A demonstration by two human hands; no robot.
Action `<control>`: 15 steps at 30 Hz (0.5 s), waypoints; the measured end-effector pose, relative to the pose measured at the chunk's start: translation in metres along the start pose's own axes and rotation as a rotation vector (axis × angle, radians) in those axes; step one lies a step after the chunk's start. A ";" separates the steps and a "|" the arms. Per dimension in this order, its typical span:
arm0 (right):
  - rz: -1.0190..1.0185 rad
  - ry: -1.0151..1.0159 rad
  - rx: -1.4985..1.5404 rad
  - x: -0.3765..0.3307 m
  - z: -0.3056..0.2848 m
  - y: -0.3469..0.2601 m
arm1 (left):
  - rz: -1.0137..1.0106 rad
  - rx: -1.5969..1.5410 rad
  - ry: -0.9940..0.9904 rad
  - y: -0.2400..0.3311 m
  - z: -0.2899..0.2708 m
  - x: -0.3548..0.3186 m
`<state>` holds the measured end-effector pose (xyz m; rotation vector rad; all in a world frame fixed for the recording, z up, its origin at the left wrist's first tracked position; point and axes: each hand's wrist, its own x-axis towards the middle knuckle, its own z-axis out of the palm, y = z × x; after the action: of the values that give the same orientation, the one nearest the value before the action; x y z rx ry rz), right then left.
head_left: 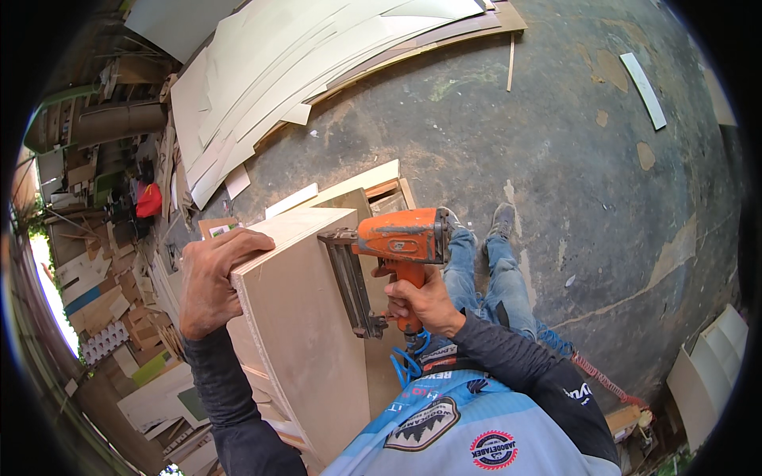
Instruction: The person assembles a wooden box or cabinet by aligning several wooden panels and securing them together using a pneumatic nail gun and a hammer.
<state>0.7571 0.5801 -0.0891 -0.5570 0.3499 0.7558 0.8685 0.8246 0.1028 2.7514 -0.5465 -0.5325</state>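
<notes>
At the far left, a jumbled pile of brown and pale board offcuts [119, 317] spreads along the floor's left side, with a bright red, soft-looking bundle [148, 200] near its far part. Right of these is the left hand [213, 278], its fingers bent over the far-left corner of a pale, boxy plywood piece [313, 317], grasping it there. This piece stands tilted in front of the person, its broad flat face toward the camera. Past its far edge, a large stack of pale, thin sheets [317, 59] lies along the floor's far-left edge, and a low frame of pale wooden strips [381, 176] sits between the two.

At the piece's far-right corner is the nose of a worn orange nail gun with a dark metal magazine [401, 236]; whether the nose touches the wood cannot be told. The magazine runs down beside the piece's right edge. The right hand [429, 301] is wrapped around the gun's orange handle, and a thin, coiled blue hose [406, 366] hangs just below it.

Farther right, a slim white strip [643, 91] lies near the floor's far-right corner, and white panels [710, 381] lean at its near-right edge.
</notes>
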 end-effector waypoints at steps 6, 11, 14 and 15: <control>0.014 0.016 -0.020 0.001 -0.001 0.001 | 0.000 -0.006 -0.024 0.000 -0.003 0.001; -0.044 -0.045 0.000 -0.007 0.009 -0.001 | 0.009 -0.055 -0.046 -0.001 -0.006 0.002; 0.017 -0.076 -0.057 -0.014 0.017 -0.011 | 0.035 -0.098 -0.082 -0.003 -0.010 0.003; 0.016 -0.069 -0.053 -0.016 0.020 -0.011 | 0.027 -0.116 -0.104 -0.003 -0.012 0.003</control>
<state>0.7565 0.5767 -0.0614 -0.5773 0.2710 0.8001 0.8769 0.8282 0.1121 2.6145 -0.5578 -0.6819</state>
